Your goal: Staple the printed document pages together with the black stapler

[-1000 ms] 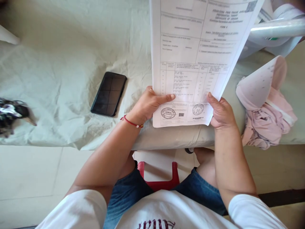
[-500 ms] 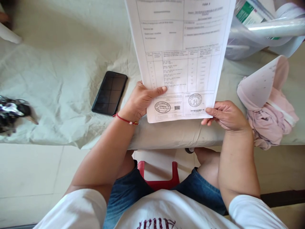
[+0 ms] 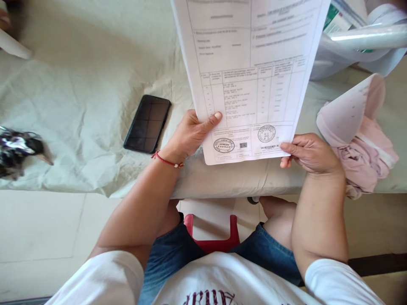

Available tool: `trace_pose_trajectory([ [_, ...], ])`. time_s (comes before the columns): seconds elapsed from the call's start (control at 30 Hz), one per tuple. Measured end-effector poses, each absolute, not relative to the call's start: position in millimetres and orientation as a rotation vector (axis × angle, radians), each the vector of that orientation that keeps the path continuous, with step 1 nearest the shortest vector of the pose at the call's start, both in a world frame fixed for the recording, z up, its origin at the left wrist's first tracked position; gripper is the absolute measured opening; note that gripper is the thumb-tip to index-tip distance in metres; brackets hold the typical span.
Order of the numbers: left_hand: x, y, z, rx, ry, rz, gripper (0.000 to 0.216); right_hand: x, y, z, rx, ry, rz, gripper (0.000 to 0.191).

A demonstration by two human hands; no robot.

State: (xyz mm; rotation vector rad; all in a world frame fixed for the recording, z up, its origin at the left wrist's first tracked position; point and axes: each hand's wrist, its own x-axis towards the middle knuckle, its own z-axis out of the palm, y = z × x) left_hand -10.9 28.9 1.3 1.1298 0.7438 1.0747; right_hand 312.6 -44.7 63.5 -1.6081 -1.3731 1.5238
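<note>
A white printed form (image 3: 248, 97) with table lines and two round ink stamps is held up over the table; its top edge lies outside the picture. My left hand (image 3: 193, 133) grips its left edge, thumb on the printed face and fingers behind. At the lower right corner, my right hand (image 3: 310, 152) pinches the paper between thumb and fingers. Whether it is one sheet or several I cannot tell. A black smartphone (image 3: 147, 123) lies on the table just left of my left hand, its screen dark.
Pale cloth covers the table (image 3: 79, 97). On the right are a pink cloth (image 3: 365, 165), a curved pinkish sheet (image 3: 343, 110) and a clear plastic roll (image 3: 372, 37). A dark shiny bundle (image 3: 19, 152) lies at the left. Under the table edge stands a red stool (image 3: 216, 245).
The form has shifted a little to the right and tilted slightly. My right hand has moved right with it, and my left thumb sits a bit farther left on the page.
</note>
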Motion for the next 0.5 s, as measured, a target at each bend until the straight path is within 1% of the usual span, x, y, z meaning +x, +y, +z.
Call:
trace_pose_trajectory([
  [0.3,-10,41,-10,1.192,0.796,1.294,0.045,308,-42,60,-1.619,-1.339,1.531,0.053],
  [0.5,-11,36,-8,1.170,0.852,1.345,0.046,308,-42,47,-1.604,-1.340,1.543,0.053],
])
